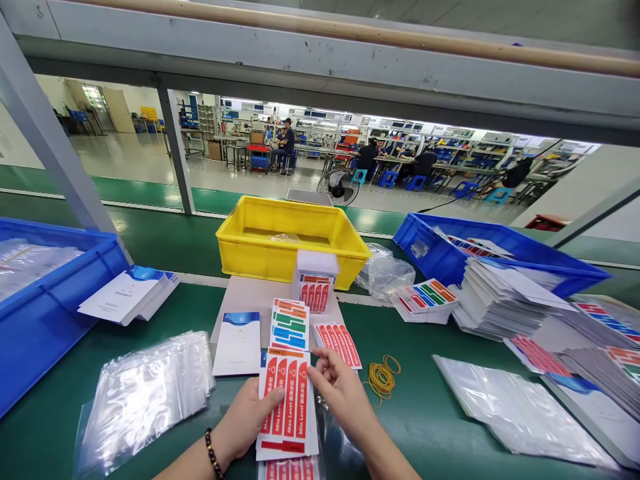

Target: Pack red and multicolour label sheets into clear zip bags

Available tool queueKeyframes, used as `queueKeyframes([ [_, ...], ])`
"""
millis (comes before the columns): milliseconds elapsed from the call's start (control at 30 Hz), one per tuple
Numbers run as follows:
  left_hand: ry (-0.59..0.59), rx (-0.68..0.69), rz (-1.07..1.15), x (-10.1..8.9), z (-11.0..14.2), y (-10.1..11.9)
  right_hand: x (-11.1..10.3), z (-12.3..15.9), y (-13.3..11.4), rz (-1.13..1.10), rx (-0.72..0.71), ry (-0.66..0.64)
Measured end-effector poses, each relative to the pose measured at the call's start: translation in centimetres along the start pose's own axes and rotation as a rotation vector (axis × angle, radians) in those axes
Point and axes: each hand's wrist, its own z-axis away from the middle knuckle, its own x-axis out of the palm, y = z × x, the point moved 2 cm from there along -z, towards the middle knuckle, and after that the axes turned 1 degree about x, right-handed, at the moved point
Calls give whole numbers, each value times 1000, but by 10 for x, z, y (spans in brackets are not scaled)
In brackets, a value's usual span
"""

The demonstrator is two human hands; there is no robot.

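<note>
My left hand (241, 419) grips a white sheet of red stickers (286, 420) printed "Max Level" and "Min Level", thumb on top. My right hand (343, 390) is closed at the sheet's upper right edge, thumb and forefinger against it. Beneath the held sheet, partly hidden, are more red stickers (293, 469) and clear plastic. Just beyond lies a sheet with green, blue and orange marks (290, 327). A white booklet with a blue top (237, 347) sits left of it, and other red sticker sheets (343, 343) lie to the right.
Clear plastic bags (150, 393) are piled at left, near booklets (129, 293) and a blue bin (45, 313). A yellow bin (290, 257) stands ahead. Rubber bands (383, 379), plastic sleeves (515, 407), paper stacks (500, 303) and another blue bin (415, 247) are at right.
</note>
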Motion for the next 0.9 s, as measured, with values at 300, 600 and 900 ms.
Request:
queueKeyframes([
  [300, -66, 6, -134, -1, 1, -1, 7, 2, -6, -276, 28, -98],
  [600, 53, 214, -955, -6, 4, 18, -20, -13, 1, -809, 173, 145],
  [900, -151, 345, -967, 0, 7, 20, -15, -13, 2, -821, 174, 164],
])
